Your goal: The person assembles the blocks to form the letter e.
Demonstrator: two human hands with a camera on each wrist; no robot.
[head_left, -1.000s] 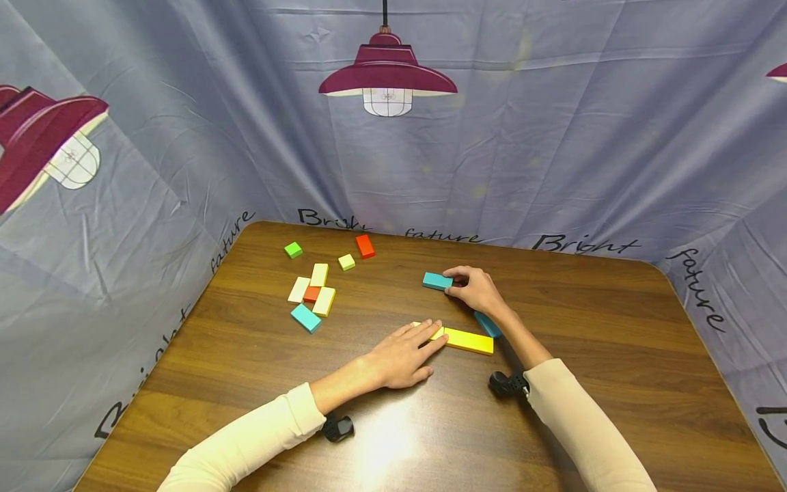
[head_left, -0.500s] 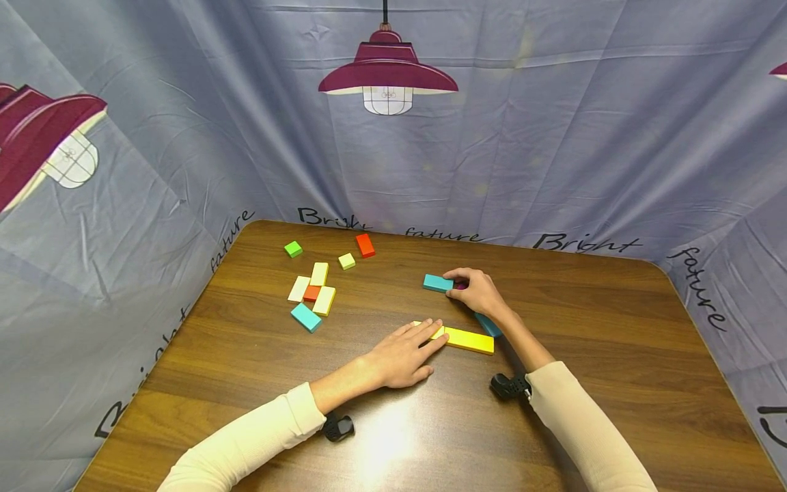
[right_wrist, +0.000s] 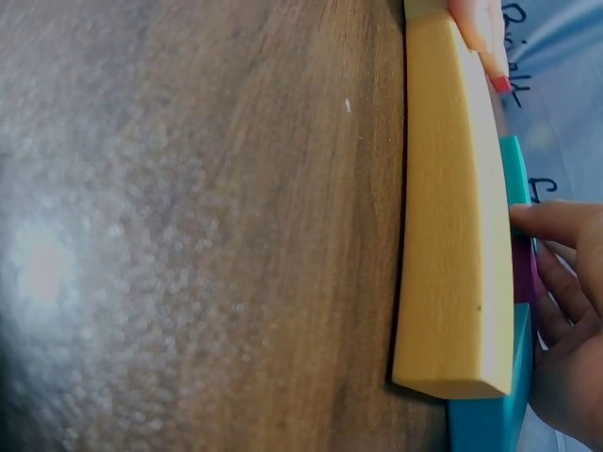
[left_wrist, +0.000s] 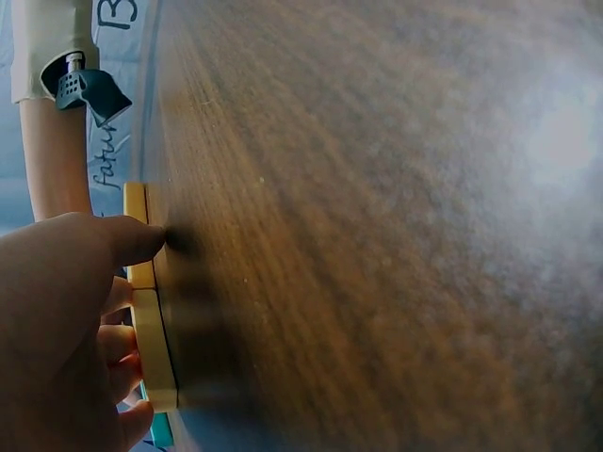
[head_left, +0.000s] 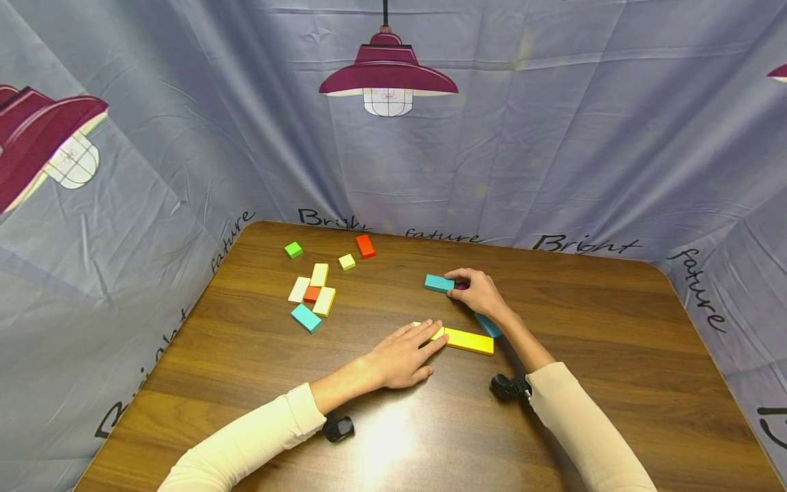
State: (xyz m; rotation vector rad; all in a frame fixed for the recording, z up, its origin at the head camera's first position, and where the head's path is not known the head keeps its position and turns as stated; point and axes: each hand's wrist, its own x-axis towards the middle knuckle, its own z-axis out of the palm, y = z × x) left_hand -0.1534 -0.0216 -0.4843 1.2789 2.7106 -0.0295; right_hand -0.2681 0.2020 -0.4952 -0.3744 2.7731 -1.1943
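My left hand (head_left: 402,357) lies palm down with its fingers spread, resting on a pale yellow block (head_left: 437,333). A longer yellow block (head_left: 469,340) continues that row to the right, end to end with it. Farther back, my right hand (head_left: 479,290) pinches the right end of a blue block (head_left: 439,283) between thumb and fingers. Beside the fingers a purple block (right_wrist: 523,273) shows, mostly hidden by the hand in the head view. Under the right wrist in the head view lies another blue block (head_left: 488,324), behind the long yellow block.
At the left of the wooden table (head_left: 246,383) several cream blocks (head_left: 324,301) surround a red-orange block (head_left: 311,294), with a blue block (head_left: 305,318) in front. Behind are a green block (head_left: 293,250), a pale green block (head_left: 347,262) and a red block (head_left: 365,246). Grey curtains stand around.
The right hand and its blue block have shifted very slightly to the right and nearer; a purple patch now shows by its fingers. The left hand stays still.
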